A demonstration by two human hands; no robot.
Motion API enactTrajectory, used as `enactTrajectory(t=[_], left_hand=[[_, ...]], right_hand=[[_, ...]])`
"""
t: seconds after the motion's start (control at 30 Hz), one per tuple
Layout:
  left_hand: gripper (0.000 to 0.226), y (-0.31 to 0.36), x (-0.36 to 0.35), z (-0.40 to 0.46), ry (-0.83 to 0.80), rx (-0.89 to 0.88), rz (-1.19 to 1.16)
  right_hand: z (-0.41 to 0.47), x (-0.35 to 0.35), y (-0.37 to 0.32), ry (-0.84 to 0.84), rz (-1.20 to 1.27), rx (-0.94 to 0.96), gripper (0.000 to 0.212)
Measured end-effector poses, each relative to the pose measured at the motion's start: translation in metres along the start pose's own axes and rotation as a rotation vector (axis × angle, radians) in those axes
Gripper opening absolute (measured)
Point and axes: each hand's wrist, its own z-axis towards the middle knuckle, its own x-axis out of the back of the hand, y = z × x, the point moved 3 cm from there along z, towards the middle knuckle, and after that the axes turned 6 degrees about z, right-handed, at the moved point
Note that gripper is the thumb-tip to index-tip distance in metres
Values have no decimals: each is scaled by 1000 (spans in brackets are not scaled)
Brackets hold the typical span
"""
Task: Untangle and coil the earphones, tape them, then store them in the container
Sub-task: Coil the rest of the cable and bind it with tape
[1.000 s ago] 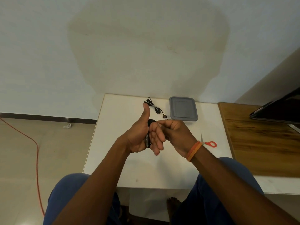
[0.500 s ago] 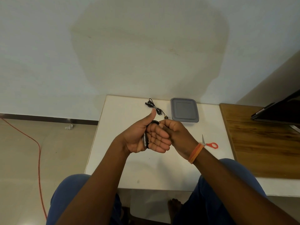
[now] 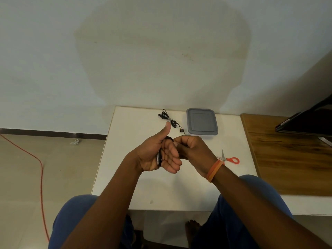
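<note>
Head view: white table with wooden desk at 3 o'clock, grey lidded container at table's 12 o'clock edge, taped black earphone bundle just beside it at its 9 o'clock. Left hand over table centre, thumb up, fingers curled round black earphones being coiled across the palm; right hand touches it from 3 o'clock, fingertips pinching the cord, orange wristband on the wrist. Red-handled scissors lie at 3 o'clock of the hands, partly hidden by the wrist.
</note>
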Motion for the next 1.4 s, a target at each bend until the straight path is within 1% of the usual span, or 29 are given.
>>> enactTrajectory(t=[0.1, 0.17, 0.27, 0.37, 0.43, 0.5, 0.57, 0.67, 0.77, 0.87, 0.93, 1.0, 1.07, 1.1, 1.13, 1.2, 1.27, 1.3, 1.37, 1.4], left_hand=[[69, 5, 3, 5, 200, -53, -47], [61, 6, 8, 6, 324, -93, -95], [48, 7, 9, 8, 443, -207, -77], [47, 6, 3, 10, 563, -335, 27], [50, 4, -2, 13, 619, -399, 94], [52, 0, -5, 16, 659, -443, 118], [52, -4, -7, 19, 678, -466, 122], [44, -8, -9, 23, 648, -464, 77], [39, -5, -11, 23, 626, -493, 97], [37, 1, -12, 23, 728, -558, 188], [36, 1, -14, 21, 829, -604, 252], [36, -1, -17, 20, 911, -644, 239], [37, -3, -17, 19, 953, -631, 149], [37, -4, -15, 20, 946, -603, 94], [38, -6, -13, 21, 916, -565, 35], [38, -9, -12, 26, 827, -501, -66], [37, -14, -15, 29, 815, -465, -47], [36, -14, -17, 30, 848, -450, 1], [35, -13, -20, 28, 930, -452, 56], [35, -12, -20, 27, 950, -438, 46]], right_hand=[[4, 3, -1, 122, -141, 62, 19], [5, 2, -2, 167, -107, 74, 20], [4, 1, -6, 215, -130, 124, 20], [8, 3, -3, 310, -219, 143, 21], [10, 0, 3, 350, -211, 106, 20], [11, -5, 7, 386, -165, 74, 18], [10, -8, 5, 430, -148, 103, 16], [5, -10, -1, 505, -243, 241, 14], [8, -4, -6, 539, -375, 322, 16], [14, -3, -9, 528, -388, 339, 15], [16, -7, -5, 476, -307, 277, 15], [17, -13, -3, 434, -250, 246, 17], [16, -18, -5, 435, -247, 263, 17], [16, -19, -7, 445, -250, 267, 17], [17, -20, -6, 460, -238, 256, 17], [21, -18, 1, 501, -149, 159, 19], [24, -16, 9, 536, -69, 39, 22], [24, -15, 12, 550, -92, 21, 22], [23, -14, 11, 556, -204, 77, 21], [22, -15, 9, 548, -255, 121, 19]])
